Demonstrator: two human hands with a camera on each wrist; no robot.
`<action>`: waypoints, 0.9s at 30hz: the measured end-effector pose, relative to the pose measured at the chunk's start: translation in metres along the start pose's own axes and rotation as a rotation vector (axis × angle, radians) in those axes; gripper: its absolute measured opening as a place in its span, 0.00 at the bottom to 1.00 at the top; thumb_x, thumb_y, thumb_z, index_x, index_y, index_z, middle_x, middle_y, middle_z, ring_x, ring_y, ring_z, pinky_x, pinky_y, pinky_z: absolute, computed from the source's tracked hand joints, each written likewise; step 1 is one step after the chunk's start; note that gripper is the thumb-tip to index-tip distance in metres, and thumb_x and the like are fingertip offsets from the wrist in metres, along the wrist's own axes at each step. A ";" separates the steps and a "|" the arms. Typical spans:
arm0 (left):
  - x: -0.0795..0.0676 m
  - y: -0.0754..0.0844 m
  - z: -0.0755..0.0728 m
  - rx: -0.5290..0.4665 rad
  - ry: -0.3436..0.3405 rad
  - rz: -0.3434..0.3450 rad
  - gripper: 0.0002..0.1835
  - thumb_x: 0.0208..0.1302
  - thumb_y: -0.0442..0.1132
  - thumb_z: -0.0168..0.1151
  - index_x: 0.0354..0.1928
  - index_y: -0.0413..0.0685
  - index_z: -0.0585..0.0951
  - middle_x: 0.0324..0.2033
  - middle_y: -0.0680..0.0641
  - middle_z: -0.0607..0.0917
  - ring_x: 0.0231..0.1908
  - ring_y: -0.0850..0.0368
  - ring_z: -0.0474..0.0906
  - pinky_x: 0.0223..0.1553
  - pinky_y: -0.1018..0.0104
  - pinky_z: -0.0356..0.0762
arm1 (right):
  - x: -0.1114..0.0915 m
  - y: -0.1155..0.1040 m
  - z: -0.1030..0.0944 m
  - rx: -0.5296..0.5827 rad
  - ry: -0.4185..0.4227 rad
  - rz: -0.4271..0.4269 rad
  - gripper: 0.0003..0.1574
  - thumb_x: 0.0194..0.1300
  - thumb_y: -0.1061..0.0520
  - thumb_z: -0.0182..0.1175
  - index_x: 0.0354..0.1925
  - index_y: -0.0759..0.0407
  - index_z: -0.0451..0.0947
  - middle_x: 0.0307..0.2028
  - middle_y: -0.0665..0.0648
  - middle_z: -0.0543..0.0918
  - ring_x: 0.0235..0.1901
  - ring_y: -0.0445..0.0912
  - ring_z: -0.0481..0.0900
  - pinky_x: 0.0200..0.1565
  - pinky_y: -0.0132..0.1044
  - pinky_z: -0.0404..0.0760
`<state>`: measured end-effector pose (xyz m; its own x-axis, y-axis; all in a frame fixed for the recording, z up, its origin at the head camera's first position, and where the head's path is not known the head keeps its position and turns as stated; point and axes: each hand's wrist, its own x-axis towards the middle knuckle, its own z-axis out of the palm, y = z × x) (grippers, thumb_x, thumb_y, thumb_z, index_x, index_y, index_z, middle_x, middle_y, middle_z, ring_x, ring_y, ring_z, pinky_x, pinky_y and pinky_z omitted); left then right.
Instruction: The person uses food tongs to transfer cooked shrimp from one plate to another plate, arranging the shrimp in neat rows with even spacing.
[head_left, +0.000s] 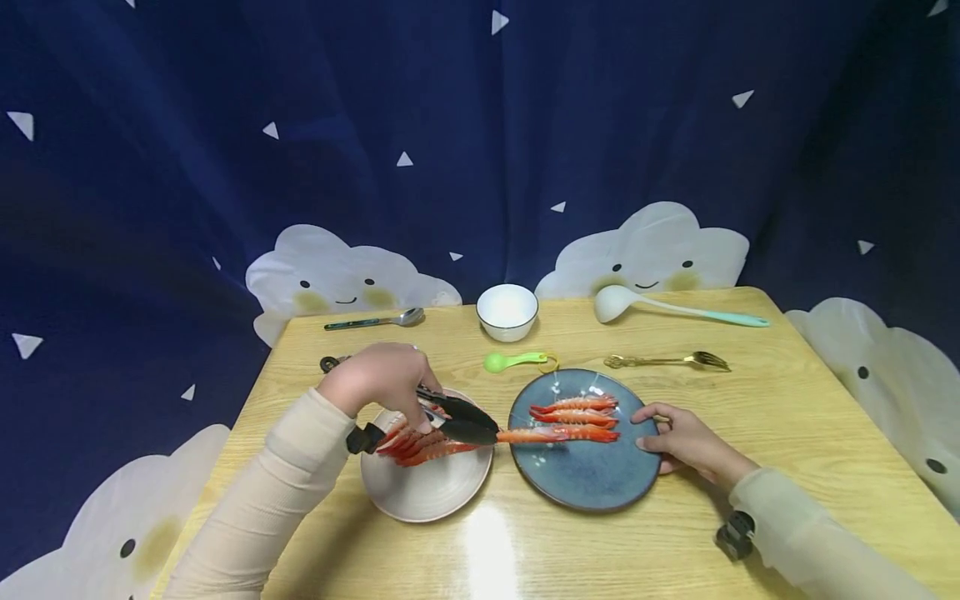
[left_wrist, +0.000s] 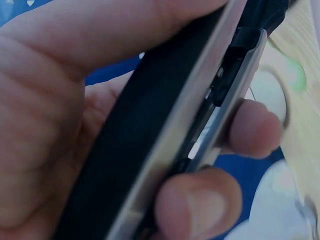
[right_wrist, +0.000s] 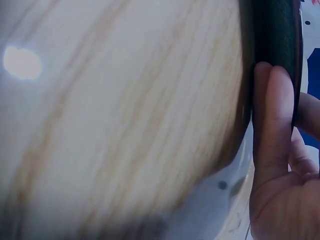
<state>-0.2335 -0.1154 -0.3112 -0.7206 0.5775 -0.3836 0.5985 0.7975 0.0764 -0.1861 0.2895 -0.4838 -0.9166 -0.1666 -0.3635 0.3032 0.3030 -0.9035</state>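
Observation:
My left hand (head_left: 386, 379) grips kitchen tongs (head_left: 468, 422) with black tips. In the left wrist view, the fingers curl round the handles of the tongs (left_wrist: 150, 115). The tips hold one end of an orange-red shrimp (head_left: 558, 434), which stretches over the left part of the blue plate (head_left: 585, 483). Just behind it, more shrimp (head_left: 573, 416) lie side by side on that plate. Under the tongs, several shrimp (head_left: 431, 452) lie on the white plate (head_left: 427, 498). My right hand (head_left: 690, 446) pinches the blue plate's right rim, thumb above and fingers below, as the right wrist view shows (right_wrist: 275, 35).
Behind the plates are a white bowl (head_left: 507, 312), a green measuring spoon (head_left: 513, 360) and a gold fork (head_left: 667, 360). A metal spoon (head_left: 375, 320) lies at the back left, a ladle (head_left: 675, 309) at the back right. The wooden table (head_left: 787, 433) ends at a curtain.

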 end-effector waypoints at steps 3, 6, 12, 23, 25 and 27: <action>0.020 0.011 -0.001 0.001 -0.030 0.044 0.25 0.34 0.58 0.69 0.42 0.65 0.81 0.40 0.62 0.79 0.42 0.61 0.73 0.40 0.64 0.70 | 0.000 0.000 0.000 -0.001 -0.005 -0.003 0.27 0.52 0.62 0.61 0.51 0.63 0.65 0.24 0.61 0.73 0.21 0.50 0.78 0.22 0.47 0.76; 0.039 0.022 0.002 -0.011 -0.066 0.099 0.25 0.35 0.57 0.69 0.42 0.64 0.81 0.39 0.62 0.79 0.42 0.61 0.73 0.41 0.64 0.69 | 0.000 0.000 0.000 0.001 -0.008 -0.001 0.27 0.52 0.62 0.61 0.50 0.64 0.65 0.25 0.61 0.74 0.21 0.50 0.78 0.22 0.47 0.76; 0.071 0.037 0.010 -0.032 -0.123 0.112 0.24 0.34 0.56 0.70 0.41 0.64 0.82 0.37 0.62 0.80 0.38 0.63 0.73 0.39 0.66 0.70 | 0.001 0.000 -0.001 -0.009 0.004 0.002 0.27 0.51 0.61 0.62 0.50 0.63 0.65 0.24 0.60 0.72 0.21 0.51 0.78 0.22 0.47 0.76; 0.087 0.031 0.018 -0.078 -0.132 0.041 0.27 0.34 0.58 0.70 0.43 0.63 0.81 0.40 0.60 0.78 0.37 0.62 0.72 0.38 0.65 0.69 | 0.001 -0.001 0.002 0.033 -0.027 -0.011 0.26 0.53 0.64 0.60 0.51 0.65 0.64 0.28 0.63 0.76 0.24 0.53 0.79 0.24 0.48 0.76; 0.090 0.029 0.019 -0.107 -0.128 0.037 0.26 0.33 0.57 0.70 0.41 0.63 0.82 0.36 0.61 0.79 0.34 0.62 0.72 0.36 0.66 0.69 | 0.001 -0.001 0.001 0.022 -0.019 -0.008 0.27 0.53 0.63 0.60 0.51 0.65 0.64 0.27 0.62 0.75 0.23 0.52 0.78 0.23 0.48 0.76; 0.093 0.028 0.020 -0.122 -0.125 0.031 0.25 0.33 0.57 0.71 0.40 0.63 0.82 0.34 0.62 0.78 0.32 0.62 0.71 0.33 0.66 0.69 | 0.001 0.000 0.001 0.013 -0.012 -0.010 0.27 0.52 0.63 0.61 0.50 0.64 0.65 0.25 0.61 0.74 0.22 0.51 0.78 0.23 0.48 0.76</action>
<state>-0.2765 -0.0432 -0.3630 -0.6490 0.5822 -0.4898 0.5672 0.7993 0.1985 -0.1868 0.2884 -0.4839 -0.9162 -0.1811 -0.3575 0.2977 0.2895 -0.9097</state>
